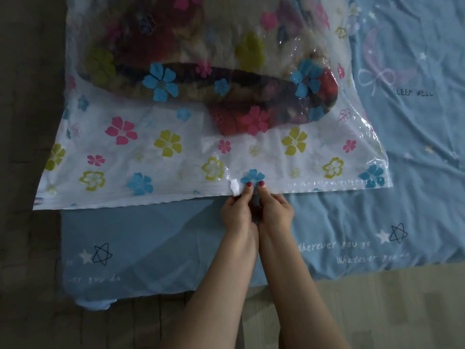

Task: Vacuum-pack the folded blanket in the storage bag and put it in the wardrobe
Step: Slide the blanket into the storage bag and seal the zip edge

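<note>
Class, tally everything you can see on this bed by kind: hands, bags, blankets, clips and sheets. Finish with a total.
Hands: 2 (left hand, right hand)
Clear flower-printed plastic storage bag: 1
Dark multicoloured folded blanket: 1
Small white plastic slider clip: 1
Blue printed bedsheet: 1
Total: 6

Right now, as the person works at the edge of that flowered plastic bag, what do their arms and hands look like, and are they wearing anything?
Both forearms are bare, with no sleeves, gloves, watch or bracelet in view. The left hand and the right hand each show nails painted red. I can make out no rings, though the fingers are partly hidden.
</note>
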